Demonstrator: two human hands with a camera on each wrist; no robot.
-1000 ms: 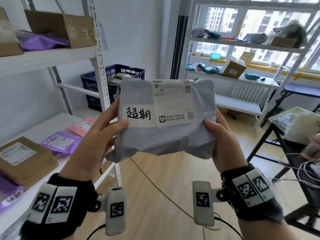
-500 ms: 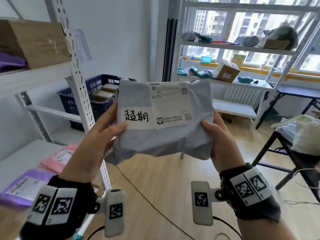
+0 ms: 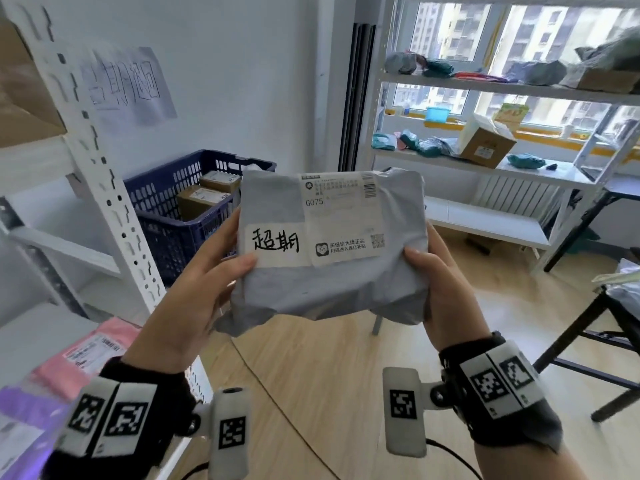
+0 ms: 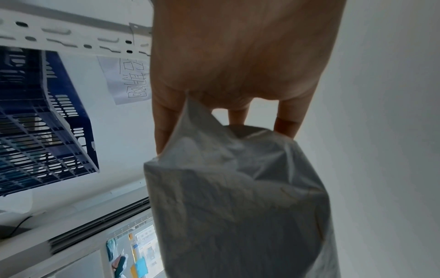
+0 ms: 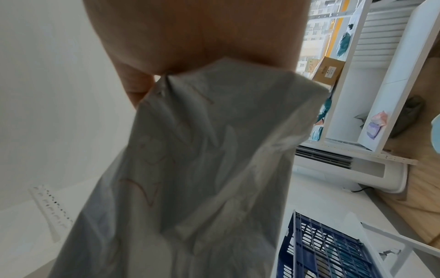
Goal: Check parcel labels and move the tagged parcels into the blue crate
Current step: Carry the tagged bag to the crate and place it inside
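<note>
I hold a grey plastic mailer parcel up at chest height with both hands. It carries a printed shipping label and a white tag with black handwriting. My left hand grips its left edge, thumb on the front. On the opposite edge my right hand grips the same way. The wrist views show the parcel's back with fingers behind it. A dark blue crate stands on the floor behind the parcel, to the left, holding cardboard boxes.
A white metal shelf post rises at the left, between me and the crate. A pink mailer and a purple mailer lie on the near left shelf. White shelving with parcels lines the window. A black table frame stands at right.
The view has swung right and closer to the crate, which is now larger and shows boxes inside. Both hands keep the same hold on the parcel.
</note>
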